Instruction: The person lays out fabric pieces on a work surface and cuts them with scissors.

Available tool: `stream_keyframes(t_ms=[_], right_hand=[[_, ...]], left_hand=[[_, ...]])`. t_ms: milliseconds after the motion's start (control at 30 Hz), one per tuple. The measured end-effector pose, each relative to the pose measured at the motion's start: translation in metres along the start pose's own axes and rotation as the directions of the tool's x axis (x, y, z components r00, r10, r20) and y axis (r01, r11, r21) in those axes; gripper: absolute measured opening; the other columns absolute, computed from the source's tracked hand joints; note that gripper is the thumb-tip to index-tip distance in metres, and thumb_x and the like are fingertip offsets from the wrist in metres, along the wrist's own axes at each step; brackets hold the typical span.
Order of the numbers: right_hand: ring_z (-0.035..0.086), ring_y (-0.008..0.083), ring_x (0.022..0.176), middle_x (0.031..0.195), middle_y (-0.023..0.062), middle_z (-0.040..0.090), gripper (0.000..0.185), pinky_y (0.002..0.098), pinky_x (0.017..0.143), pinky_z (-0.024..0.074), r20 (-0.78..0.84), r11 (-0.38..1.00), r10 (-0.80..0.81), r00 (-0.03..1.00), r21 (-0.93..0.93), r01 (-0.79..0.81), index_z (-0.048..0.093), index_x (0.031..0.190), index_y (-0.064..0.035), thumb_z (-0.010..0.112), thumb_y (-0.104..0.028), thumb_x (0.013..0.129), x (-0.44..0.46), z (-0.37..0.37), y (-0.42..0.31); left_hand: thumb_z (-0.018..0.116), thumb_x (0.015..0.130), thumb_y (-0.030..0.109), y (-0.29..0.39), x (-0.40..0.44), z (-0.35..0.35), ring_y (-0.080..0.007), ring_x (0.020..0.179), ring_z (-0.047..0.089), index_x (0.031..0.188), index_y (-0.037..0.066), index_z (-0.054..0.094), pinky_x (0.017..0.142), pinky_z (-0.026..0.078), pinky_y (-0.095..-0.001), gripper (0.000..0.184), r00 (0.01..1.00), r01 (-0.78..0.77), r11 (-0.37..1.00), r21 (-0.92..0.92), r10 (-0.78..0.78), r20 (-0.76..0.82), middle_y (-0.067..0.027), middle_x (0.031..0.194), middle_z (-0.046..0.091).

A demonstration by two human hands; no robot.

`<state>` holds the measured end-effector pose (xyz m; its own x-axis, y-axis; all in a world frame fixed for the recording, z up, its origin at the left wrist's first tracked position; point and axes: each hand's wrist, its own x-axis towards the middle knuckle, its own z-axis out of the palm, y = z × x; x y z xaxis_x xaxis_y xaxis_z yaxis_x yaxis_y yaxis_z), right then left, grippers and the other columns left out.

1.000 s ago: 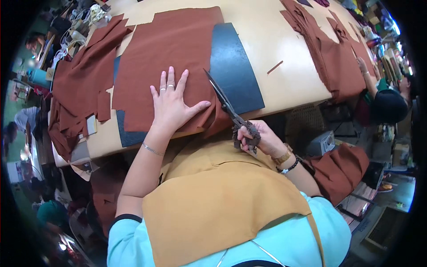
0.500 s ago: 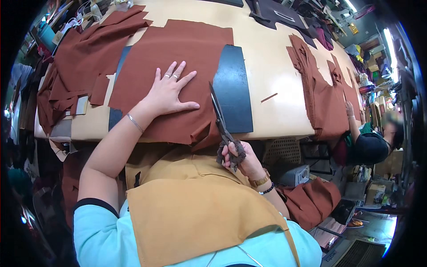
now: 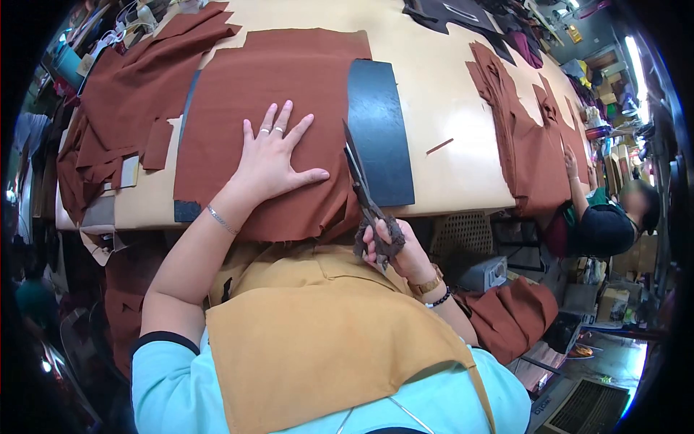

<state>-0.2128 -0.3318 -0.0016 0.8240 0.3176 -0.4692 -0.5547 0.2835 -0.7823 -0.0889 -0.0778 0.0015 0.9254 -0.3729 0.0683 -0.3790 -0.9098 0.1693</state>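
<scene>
A rust-brown piece of fabric (image 3: 289, 79) lies over a dark blue board (image 3: 383, 130) and hangs past the table's front edge. My left hand (image 3: 271, 155) rests flat on this fabric with its fingers spread. Large scissors (image 3: 358, 166), their handles wrapped in dark cloth, are gripped in my right hand (image 3: 397, 249). Their blades point away from me along the fabric's right edge, over the board. Whether the blades touch the fabric I cannot tell. Just left of the scissors the fabric is rumpled.
More rust-brown fabric (image 3: 137, 94) is heaped at the table's left. Folded layers of brown fabric (image 3: 524, 152) lie to the right, near a co-worker (image 3: 607, 224). A thin brown strip (image 3: 439, 146) is on the pale table (image 3: 455, 79). Dark fabric (image 3: 463, 18) sits at the back.
The fabric under my left hand has shifted slightly toward me, with more of it past the table edge. The scissors stay in my right hand along its right edge.
</scene>
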Motion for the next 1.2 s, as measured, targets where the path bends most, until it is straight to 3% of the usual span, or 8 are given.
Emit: stream_keyframes(t_ms=[133, 367, 767, 900, 1200], right_hand=[[0.059, 0.0083, 0.056, 0.066, 0.0015, 0.059, 0.037, 0.0216, 0.055, 0.0494, -0.004, 0.999, -0.024, 1.0, -0.033, 0.024, 0.059, 0.082, -0.0037, 0.062, -0.04, 0.091, 0.004, 0.0, -0.002], [0.06, 0.0076, 0.057, 0.068, 0.0013, 0.06, 0.027, 0.0206, 0.055, 0.049, -0.033, 0.998, -0.054, 0.998, -0.027, 0.053, 0.059, 0.083, -0.0044, 0.062, -0.029, 0.093, -0.004, -0.003, 0.009], [0.06, 0.0087, 0.058, 0.07, 0.0005, 0.06, 0.026, 0.0222, 0.056, 0.0498, 0.008, 0.999, -0.035, 0.999, 0.013, 0.035, 0.059, 0.085, -0.005, 0.061, -0.029, 0.093, -0.001, -0.005, 0.002], [0.059, 0.0078, 0.058, 0.07, 0.001, 0.06, 0.028, 0.0214, 0.055, 0.0493, -0.012, 1.0, -0.024, 1.0, -0.002, 0.024, 0.058, 0.084, -0.0039, 0.063, -0.03, 0.092, -0.003, -0.005, 0.003], [0.059, 0.0073, 0.059, 0.071, 0.0011, 0.059, 0.03, 0.0216, 0.056, 0.0503, -0.017, 0.999, -0.032, 0.999, 0.001, 0.032, 0.058, 0.084, -0.0046, 0.059, -0.033, 0.094, 0.006, 0.003, -0.003]], left_hand=[[0.059, 0.069, 0.075, 0.003, -0.005, 0.001, -0.0382, 0.143, 0.013, 0.147, 0.022, 0.031, 0.106, 0.013, -0.0687, 0.099, 1.0, -0.002, 1.0, -0.006, 0.002, -0.008, -0.0167, 0.155, 0.018], [0.059, 0.069, 0.076, 0.005, -0.006, 0.001, -0.038, 0.143, 0.013, 0.147, 0.021, 0.031, 0.106, 0.013, -0.0687, 0.1, 1.0, 0.013, 1.0, -0.005, -0.013, -0.006, -0.017, 0.155, 0.017], [0.061, 0.069, 0.073, 0.026, -0.021, -0.009, -0.0379, 0.144, 0.009, 0.148, 0.021, 0.03, 0.107, 0.01, -0.0684, 0.1, 0.995, 0.059, 0.998, -0.029, -0.057, 0.087, -0.0184, 0.155, 0.015], [0.057, 0.071, 0.075, 0.005, -0.005, 0.0, -0.0385, 0.144, 0.008, 0.147, 0.018, 0.032, 0.107, 0.01, -0.0686, 0.098, 0.997, 0.072, 0.996, -0.047, -0.074, -0.029, -0.0224, 0.154, 0.016], [0.057, 0.07, 0.076, 0.008, -0.015, -0.003, -0.0394, 0.143, 0.009, 0.147, 0.018, 0.032, 0.105, 0.012, -0.071, 0.1, 0.997, 0.078, 0.997, 0.0, -0.078, 0.011, -0.0219, 0.154, 0.016]])
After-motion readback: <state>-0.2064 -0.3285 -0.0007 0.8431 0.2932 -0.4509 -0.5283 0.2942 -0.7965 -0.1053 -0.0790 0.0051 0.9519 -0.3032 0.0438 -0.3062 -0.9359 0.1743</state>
